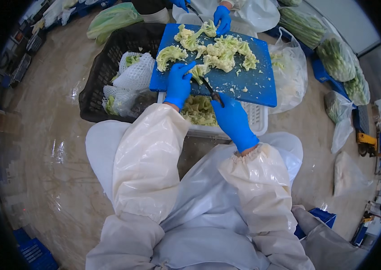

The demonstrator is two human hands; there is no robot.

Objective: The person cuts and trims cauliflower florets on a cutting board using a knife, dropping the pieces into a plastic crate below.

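A blue cutting board (244, 88) lies across a white plastic crate (261, 118) that holds cauliflower pieces (200, 109). In a blue glove, my left hand (179, 84) is at the board's near left edge, fingers against a small cauliflower floret (199, 72). My right hand (232, 118), gloved too, grips a knife (209, 87) by its dark handle, its blade at that floret's stem. Larger cauliflower pieces (222, 54) and crumbs are spread over the board; another piece (171, 56) lies at its left. Whether my left fingers pinch the floret is hard to tell.
Across the board are a co-worker's gloved hands (222, 19), one with a knife (195, 14). A black crate (92, 84) at the left holds net-wrapped cauliflower (133, 76). A clear plastic bag (288, 77) stands at the right; bagged green vegetables (337, 59) are beyond it.
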